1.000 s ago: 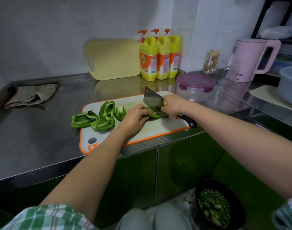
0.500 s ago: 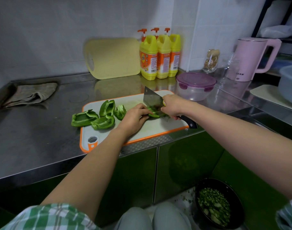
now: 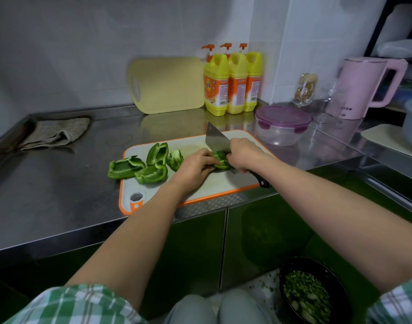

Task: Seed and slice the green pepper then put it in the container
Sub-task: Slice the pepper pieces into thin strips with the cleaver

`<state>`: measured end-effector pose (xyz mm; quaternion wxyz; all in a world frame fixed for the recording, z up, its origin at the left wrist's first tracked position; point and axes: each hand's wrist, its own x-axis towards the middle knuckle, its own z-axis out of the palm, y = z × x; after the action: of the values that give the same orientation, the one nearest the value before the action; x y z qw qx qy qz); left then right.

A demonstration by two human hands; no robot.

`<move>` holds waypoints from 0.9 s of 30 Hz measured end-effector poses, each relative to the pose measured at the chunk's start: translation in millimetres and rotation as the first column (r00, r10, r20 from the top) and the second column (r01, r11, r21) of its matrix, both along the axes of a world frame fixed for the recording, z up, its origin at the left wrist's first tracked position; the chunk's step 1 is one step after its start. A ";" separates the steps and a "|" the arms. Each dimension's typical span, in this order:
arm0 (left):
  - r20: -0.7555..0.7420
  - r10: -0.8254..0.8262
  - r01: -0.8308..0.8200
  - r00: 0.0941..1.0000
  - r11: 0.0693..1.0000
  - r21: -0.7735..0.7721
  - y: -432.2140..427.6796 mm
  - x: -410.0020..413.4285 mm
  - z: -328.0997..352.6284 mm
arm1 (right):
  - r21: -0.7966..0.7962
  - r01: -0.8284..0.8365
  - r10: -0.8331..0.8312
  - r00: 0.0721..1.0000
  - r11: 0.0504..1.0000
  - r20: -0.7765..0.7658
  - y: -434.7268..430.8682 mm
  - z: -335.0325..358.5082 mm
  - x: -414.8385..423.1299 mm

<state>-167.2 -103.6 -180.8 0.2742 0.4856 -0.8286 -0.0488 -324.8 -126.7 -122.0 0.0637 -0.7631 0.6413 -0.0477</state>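
A white cutting board with an orange rim (image 3: 200, 192) lies on the steel counter. Several seeded green pepper pieces (image 3: 151, 174) sit on its left part, one (image 3: 123, 168) hanging off the edge. My left hand (image 3: 195, 168) holds down a green pepper piece (image 3: 220, 160) with curled fingers. My right hand (image 3: 243, 154) grips the black handle of a cleaver (image 3: 216, 140), whose blade stands on that piece. A clear container with a purple lid (image 3: 282, 125), closed, stands behind the board to the right.
A yellow cutting board (image 3: 167, 84) and three yellow detergent bottles (image 3: 233, 83) line the back wall. A grey cloth (image 3: 55, 133) lies at left. A pink kettle (image 3: 361, 87) stands at right. A black bin (image 3: 310, 293) with green scraps sits on the floor.
The cleaver has kept chopping in place at the pepper piece and my left hand has shifted slightly along it. The other pepper pieces stay where they were.
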 end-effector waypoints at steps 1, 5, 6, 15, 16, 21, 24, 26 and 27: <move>0.000 0.000 0.000 1.000 1.000 -0.005 0.3 -0.3 0.4 | -0.001 0.003 -0.003 1.000 1.000 -0.010 -0.2 -0.2 1.1; 0.020 0.008 -0.007 1.000 1.000 -0.018 -0.3 -0.4 2.1 | 0.043 -0.020 0.024 0.994 0.999 -0.105 7.1 9.6 8.8; 0.022 0.012 -0.012 1.000 1.000 -0.017 -0.8 -0.4 2.3 | 0.078 -0.033 0.044 0.988 0.996 -0.147 9.5 14.9 8.2; 0.024 0.021 -0.021 0.999 1.000 -0.009 2.2 3.7 2.2 | 0.064 0.011 -0.014 0.999 0.998 0.052 4.0 4.0 -11.8; 0.027 0.025 -0.025 0.999 1.000 -0.012 3.4 4.1 2.2 | 0.050 0.017 -0.022 0.996 0.999 0.083 3.0 4.4 -13.1; 0.030 0.033 -0.032 0.999 0.999 -0.022 4.8 4.6 1.5 | 0.034 -0.017 0.010 0.977 0.999 0.212 -1.2 17.0 -22.0; 0.023 0.038 -0.038 0.999 0.999 -0.035 5.6 4.5 0.7 | 0.100 -0.042 0.026 0.987 0.994 0.156 4.8 23.7 -20.3; 0.023 0.043 -0.042 0.999 0.998 -0.039 6.7 3.5 0.7 | 0.146 -0.057 0.040 0.993 0.988 0.114 10.3 23.7 -18.4; 0.025 0.044 -0.043 0.999 0.998 -0.039 6.9 3.4 0.6 | 0.164 -0.060 0.044 0.994 0.985 0.097 12.4 22.4 -17.3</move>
<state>-163.8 -96.6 -180.2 0.2740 0.4989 -0.8220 -0.0204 -342.1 -114.3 -99.7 0.1585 -0.7685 0.6193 -0.0278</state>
